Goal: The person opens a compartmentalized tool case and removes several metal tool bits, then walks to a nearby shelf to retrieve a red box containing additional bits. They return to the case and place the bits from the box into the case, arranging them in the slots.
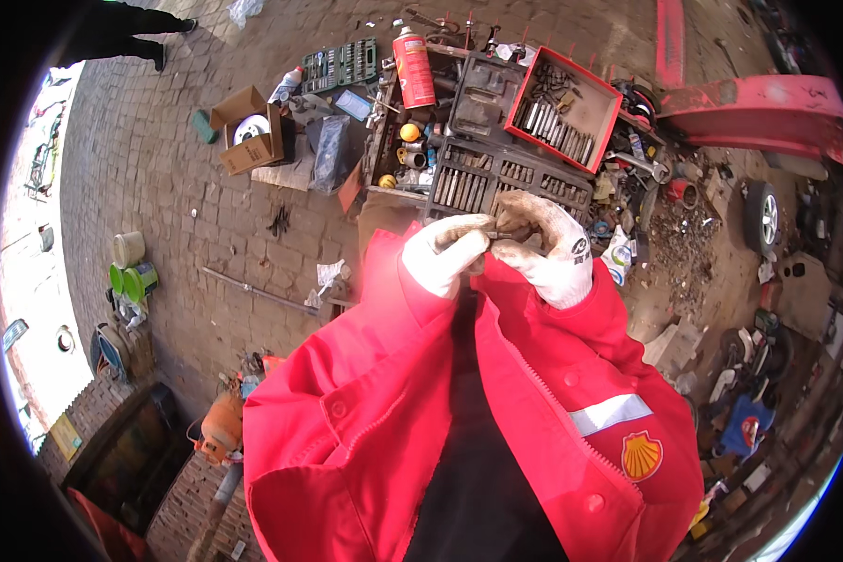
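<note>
My left hand (pixel 448 253) and my right hand (pixel 551 251), both in soiled white gloves, meet in front of my chest. Between the fingertips of both is a small dark metal piece (pixel 498 235), mostly covered, so its exact kind does not show. The fingers of each hand are closed around it. Just beyond the hands lies an open dark case (pixel 461 190) with rows of metal bits in its slots. A red tray (pixel 609 134) holding several metal rods rests on the case's far right part.
A red spray can (pixel 414 70) stands among loose tools. Farther left are a cardboard box (pixel 250 150) and a green socket case (pixel 342 66). A long metal bar (pixel 253 288) lies on the paving. A red steel beam (pixel 759 114) and a wheel (pixel 761 217) are at right.
</note>
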{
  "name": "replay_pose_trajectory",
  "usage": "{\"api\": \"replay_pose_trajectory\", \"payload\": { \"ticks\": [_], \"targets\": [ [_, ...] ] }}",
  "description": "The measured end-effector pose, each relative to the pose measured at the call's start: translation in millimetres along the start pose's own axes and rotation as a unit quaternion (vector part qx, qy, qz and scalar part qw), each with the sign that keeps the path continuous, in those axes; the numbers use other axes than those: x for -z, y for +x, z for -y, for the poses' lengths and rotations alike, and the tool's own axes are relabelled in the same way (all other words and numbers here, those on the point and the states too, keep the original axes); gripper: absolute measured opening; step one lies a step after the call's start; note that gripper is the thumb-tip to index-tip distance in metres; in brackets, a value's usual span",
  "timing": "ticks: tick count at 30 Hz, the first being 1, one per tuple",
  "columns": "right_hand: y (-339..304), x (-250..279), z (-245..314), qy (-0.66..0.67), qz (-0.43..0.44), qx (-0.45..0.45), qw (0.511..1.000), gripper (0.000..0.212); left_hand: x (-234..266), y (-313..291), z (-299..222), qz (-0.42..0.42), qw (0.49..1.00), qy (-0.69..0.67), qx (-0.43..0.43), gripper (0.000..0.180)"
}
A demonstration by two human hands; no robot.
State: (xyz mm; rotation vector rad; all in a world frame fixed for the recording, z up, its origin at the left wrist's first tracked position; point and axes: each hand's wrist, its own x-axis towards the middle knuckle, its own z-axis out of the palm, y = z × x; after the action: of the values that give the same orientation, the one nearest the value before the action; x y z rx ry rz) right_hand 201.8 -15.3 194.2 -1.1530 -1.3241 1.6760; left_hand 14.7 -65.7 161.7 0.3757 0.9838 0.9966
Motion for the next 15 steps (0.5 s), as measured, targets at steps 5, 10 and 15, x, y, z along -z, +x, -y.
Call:
{"api": "replay_pose_trajectory", "payload": {
  "ticks": [5,10,15],
  "targets": [
    [-4.8,3.3,-10.0,0.004,-0.009,0.017,1.000,0.027,-6.2,-6.2,-4.0,0.004,0.999,-0.036,-0.012,0.029],
    [-3.7,5.5,-14.9,-0.030,-0.010,0.012,0.999,0.026,-0.5,-5.0,2.9,0.020,0.997,-0.074,-0.017,0.028],
    [-0.2,4.3,-20.0,0.015,-0.008,-0.027,0.999,0.025,8.8,6.4,19.3,0.022,0.992,-0.120,0.012,0.029]
  ]
}}
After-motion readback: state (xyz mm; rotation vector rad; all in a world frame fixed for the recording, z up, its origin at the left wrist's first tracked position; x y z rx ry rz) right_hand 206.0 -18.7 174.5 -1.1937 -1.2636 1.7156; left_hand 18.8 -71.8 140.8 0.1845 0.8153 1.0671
